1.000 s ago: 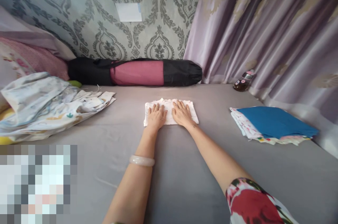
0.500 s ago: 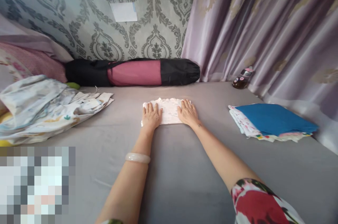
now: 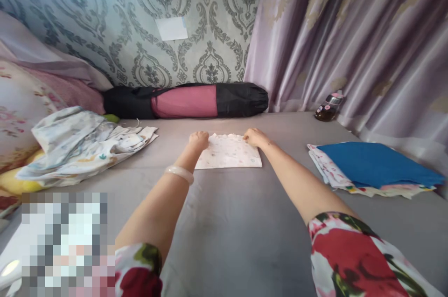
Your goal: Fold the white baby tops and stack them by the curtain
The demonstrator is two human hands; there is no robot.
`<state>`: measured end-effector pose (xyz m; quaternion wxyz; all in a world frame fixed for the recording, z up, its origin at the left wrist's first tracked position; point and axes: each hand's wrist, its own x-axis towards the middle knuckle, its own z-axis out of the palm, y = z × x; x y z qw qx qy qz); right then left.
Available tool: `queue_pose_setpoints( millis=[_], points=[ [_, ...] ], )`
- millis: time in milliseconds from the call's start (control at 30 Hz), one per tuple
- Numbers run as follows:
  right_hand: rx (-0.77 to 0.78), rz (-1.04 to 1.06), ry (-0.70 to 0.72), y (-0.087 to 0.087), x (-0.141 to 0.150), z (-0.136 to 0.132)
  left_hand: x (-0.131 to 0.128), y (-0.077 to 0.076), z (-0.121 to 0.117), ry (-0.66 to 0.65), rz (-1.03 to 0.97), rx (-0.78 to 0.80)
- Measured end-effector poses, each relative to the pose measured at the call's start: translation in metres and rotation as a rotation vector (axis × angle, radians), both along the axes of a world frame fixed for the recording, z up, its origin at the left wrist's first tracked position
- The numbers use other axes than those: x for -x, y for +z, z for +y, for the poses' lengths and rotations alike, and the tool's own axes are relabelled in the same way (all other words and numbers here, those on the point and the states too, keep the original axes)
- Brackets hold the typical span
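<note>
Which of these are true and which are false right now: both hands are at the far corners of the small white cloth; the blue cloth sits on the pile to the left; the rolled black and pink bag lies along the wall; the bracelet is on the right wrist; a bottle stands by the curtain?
1. The left hand and right hand are at the far corners of the small white cloth. True.
2. The blue cloth sits on the pile to the left. False: it tops the folded stack on the right.
3. The rolled black and pink bag lies along the wall. True.
4. The bracelet is on the right wrist. False: it is on the left wrist.
5. A bottle is by the curtain. True.
</note>
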<state>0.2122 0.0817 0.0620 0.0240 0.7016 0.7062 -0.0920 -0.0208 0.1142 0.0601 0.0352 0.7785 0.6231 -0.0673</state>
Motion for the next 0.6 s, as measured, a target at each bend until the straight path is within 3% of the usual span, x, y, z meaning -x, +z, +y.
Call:
queue_pose_setpoints(
  millis=[167, 400, 600],
  points=[
    [0.089, -0.056, 0.023, 0.002, 0.002, 0.026, 0.004, 0.012, 0.034, -0.072, 0.027, 0.141],
    [0.247, -0.192, 0.05, -0.008, 0.006, 0.061, 0.008, 0.008, 0.073, -0.161, 0.008, 0.246],
    [0.346, -0.277, 0.108, -0.005, 0.004, 0.074, 0.009, 0.008, 0.095, -0.164, 0.012, 0.316]
  ],
)
